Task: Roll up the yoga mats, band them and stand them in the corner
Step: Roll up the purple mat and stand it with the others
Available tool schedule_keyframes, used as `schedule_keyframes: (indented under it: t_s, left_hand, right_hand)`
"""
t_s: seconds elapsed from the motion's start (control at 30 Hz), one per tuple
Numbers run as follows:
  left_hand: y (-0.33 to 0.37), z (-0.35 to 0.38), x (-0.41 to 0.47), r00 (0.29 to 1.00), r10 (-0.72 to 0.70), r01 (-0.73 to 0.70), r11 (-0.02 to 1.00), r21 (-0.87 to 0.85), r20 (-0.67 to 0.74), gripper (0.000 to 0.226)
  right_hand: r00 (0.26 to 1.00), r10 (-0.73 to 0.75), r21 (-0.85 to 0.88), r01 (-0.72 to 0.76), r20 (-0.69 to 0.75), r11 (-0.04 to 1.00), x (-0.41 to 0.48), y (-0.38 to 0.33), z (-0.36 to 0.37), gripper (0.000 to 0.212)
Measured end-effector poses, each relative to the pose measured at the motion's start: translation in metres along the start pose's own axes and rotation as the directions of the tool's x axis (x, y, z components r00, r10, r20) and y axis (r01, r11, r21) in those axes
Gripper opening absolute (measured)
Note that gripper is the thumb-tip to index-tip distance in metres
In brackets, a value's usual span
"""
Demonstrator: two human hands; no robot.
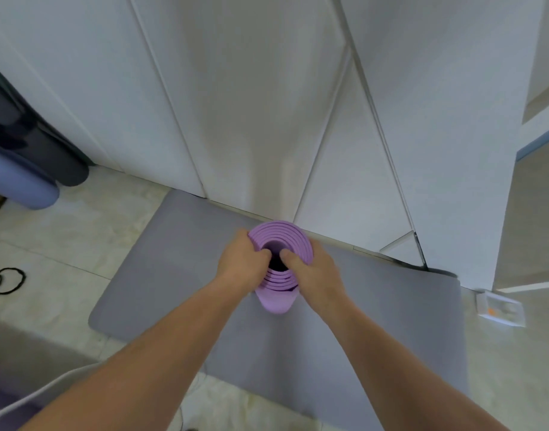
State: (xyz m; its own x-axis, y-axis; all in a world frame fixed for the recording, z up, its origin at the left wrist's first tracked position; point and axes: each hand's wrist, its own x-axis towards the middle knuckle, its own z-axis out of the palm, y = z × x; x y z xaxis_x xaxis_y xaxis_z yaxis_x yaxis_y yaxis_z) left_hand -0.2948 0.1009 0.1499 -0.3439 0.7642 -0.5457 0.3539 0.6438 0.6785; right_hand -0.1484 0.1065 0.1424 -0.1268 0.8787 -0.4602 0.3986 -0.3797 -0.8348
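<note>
Hands are both on the purple mat (281, 244), which is rolled up and stands on end on the grey mat (180, 269), near the white doors (235, 104). My left hand (240, 264) grips the top rim, fingers curled round the outside and thumb hooked into the hole. My right hand (313, 269) grips the other side the same way, thumb in the hole too.

I think this mat is rolled, but I see no band on it, though my hands hide part of it. The black bands (5, 279) lie on the floor (65, 237), far to the left. The grey mat is flat, not rolled yet.

Two rolls stand at the far left, a blue roll (21, 181) and a dark roll (58, 157). Those look done. I cannot tell if they have bands. So some work is left: band the purple one, stand it with the others, then roll the grey one.
</note>
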Motion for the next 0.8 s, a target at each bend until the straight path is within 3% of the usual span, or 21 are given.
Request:
schedule_keyframes:
  t_s: [0.07, 0.13, 0.2, 0.3, 0.43, 0.6, 0.7, 0.8]
  left_hand:
    - [0.006, -0.023, -0.001, 0.999, -0.012, 0.013, 1.000, 0.028, -0.034, 0.023]
    - [0.019, -0.053, -0.007, 1.000, 0.008, -0.009, 0.999, 0.054, 0.009, 0.025]
    - [0.037, -0.085, -0.016, 0.985, 0.101, -0.114, 0.989, 0.091, 0.138, 0.027]
    - [0.075, -0.132, -0.040, 0.928, 0.250, -0.297, 0.944, 0.145, 0.275, 0.027]
    - [0.128, -0.212, -0.081, 0.886, 0.366, -0.383, 0.924, 0.004, 0.286, 0.025]
    - [0.164, -0.325, -0.120, 0.907, 0.387, -0.338, 0.904, -0.261, 0.165, 0.027]
    - [0.171, -0.382, -0.134, 0.931, 0.356, -0.305, 0.881, -0.361, 0.082, 0.028]
    - [0.176, -0.430, -0.147, 0.949, 0.314, -0.274, 0.871, -0.407, 0.034, 0.022]
  right_hand:
    - [0.984, -0.059, 0.115, 0.040, 0.166, 0.993, -0.008, -0.012, -0.011, 0.028]
    - [0.918, -0.180, 0.108, 0.151, 0.354, 0.983, -0.016, -0.028, -0.026, 0.051]
    - [0.839, -0.256, 0.046, 0.268, 0.481, 0.962, -0.019, -0.047, -0.035, 0.083]
    - [0.739, -0.348, 0.062, 0.386, 0.577, 0.920, -0.026, -0.085, -0.037, 0.102]
    - [0.732, -0.266, -0.015, 0.353, 0.627, 0.935, -0.040, -0.130, -0.038, 0.122]
    - [0.740, -0.230, -0.052, 0.337, 0.632, 0.940, -0.068, -0.205, -0.016, 0.135]
    - [0.726, -0.254, -0.058, 0.374, 0.639, 0.926, -0.084, -0.257, 0.005, 0.129]
    - [0.758, -0.288, -0.057, 0.393, 0.586, 0.918, -0.096, -0.299, 0.031, 0.112]
